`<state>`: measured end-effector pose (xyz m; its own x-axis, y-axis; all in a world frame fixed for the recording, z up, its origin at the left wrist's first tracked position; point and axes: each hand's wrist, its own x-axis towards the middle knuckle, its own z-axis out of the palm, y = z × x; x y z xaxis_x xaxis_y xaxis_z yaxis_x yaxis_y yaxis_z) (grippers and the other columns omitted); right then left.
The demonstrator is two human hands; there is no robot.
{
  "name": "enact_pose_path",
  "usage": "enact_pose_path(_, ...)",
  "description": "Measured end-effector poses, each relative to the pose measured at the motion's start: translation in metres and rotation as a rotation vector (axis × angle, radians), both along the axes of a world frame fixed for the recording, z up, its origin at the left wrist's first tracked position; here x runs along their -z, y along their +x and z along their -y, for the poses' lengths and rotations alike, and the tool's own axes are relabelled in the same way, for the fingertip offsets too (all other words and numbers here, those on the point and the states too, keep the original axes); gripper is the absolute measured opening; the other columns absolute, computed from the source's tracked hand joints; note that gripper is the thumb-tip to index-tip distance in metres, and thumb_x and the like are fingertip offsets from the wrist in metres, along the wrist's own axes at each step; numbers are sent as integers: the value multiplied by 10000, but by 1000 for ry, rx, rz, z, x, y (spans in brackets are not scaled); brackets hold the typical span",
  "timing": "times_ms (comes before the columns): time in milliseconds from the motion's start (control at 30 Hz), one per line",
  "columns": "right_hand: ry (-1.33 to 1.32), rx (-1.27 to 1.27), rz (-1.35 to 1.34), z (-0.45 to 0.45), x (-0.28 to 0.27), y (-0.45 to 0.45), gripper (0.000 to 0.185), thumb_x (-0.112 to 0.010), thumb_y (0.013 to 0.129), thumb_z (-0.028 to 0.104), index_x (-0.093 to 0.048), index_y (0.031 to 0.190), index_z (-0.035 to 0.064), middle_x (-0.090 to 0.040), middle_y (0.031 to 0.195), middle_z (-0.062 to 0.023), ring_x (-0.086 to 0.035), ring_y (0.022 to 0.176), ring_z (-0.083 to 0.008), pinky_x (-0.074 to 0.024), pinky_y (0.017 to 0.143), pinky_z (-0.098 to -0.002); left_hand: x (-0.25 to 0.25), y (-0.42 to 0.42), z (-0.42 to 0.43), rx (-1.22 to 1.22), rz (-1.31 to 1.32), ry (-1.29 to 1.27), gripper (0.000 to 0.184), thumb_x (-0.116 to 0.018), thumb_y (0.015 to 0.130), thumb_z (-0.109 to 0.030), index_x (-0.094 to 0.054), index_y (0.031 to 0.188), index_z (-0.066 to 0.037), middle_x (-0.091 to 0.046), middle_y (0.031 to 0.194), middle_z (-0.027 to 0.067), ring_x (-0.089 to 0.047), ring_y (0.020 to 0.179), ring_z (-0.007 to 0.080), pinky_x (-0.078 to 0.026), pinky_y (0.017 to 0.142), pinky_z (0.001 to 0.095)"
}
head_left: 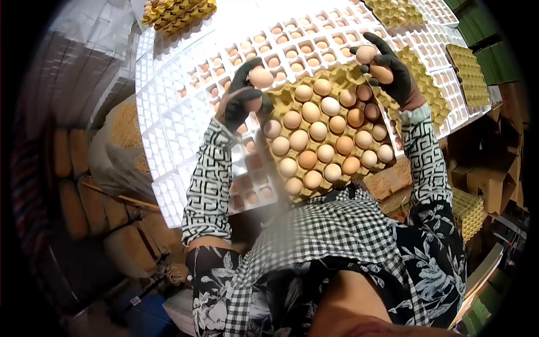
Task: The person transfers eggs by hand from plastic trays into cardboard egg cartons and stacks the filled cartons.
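Note:
My left hand [240,101], in a dark glove, is closed around eggs; one egg [261,77] shows between the fingers and a second egg [254,104] sits lower in the palm. On the other side, my right hand [394,76], also gloved, grips two eggs, an upper egg [366,54] and a lower egg [382,74]. Between and below the hands lies a yellow pulp egg tray [285,94] with many brown eggs in its cups and bare cups along its far edge. White foam trays [264,36] with square cells, many holding eggs, spread beyond it.
Stacked yellow trays [182,16] stand at the far left, and more yellow trays [469,76] lie at the right. A sack of sawdust-like material [126,126] and brown blocks [129,250] are at left. Cardboard boxes [485,180] stand at right.

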<state>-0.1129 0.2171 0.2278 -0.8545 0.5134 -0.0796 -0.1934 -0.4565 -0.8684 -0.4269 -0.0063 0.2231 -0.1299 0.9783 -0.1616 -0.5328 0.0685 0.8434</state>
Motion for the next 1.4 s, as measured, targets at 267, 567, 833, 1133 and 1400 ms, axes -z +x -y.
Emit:
enact_pose_path(267,1777,-221,733,56,1,-99,312,-742,715,140,-731,1025,175,-595,1145,-105,-661,914,-302,-547,753,-391,13,38,-49,509,-2079,-205,480,-753,762,-440,-689,1102,-107,-722,980,124,-704,895,266,-558,707,393)
enact_pose_path(567,1390,-149,494,35,-2,-85,469,-800,728,102,-680,1180,64,-587,1277,-114,-640,1083,-240,-547,875,-339,26,-47,89,-368,-1166,-241,487,-751,812,-421,-662,1181,-116,-689,1100,105,-650,1024,253,-532,859,374)
enact_pose_path(833,1202,-229,587,171,-1,-311,524,-679,839,532,-720,1114,88,-656,979,-120,-661,906,-242,-526,799,-351,108,-258,150,-372,-1439,-754,429,-725,823,-388,-658,1189,-173,-658,1108,102,-627,1034,277,-509,915,386)
enact_pose_path(1133,1527,-94,832,213,99,-439,339,-666,856,402,-684,1085,153,-606,1090,-156,-659,925,-341,-537,801,-432,149,-286,171,-671,-964,-361,639,-723,836,-374,-504,1374,-107,-595,1227,171,-613,1087,292,-526,908,397)
enact_pose_path(1400,1615,-144,269,284,117,-542,255,-502,969,181,-668,1161,203,-594,1170,-131,-660,902,-335,-553,727,-429,148,-333,230,-1464,-75,55,336,-637,887,-202,-583,1148,2,-572,995,75,-565,826,190,-509,687,303)
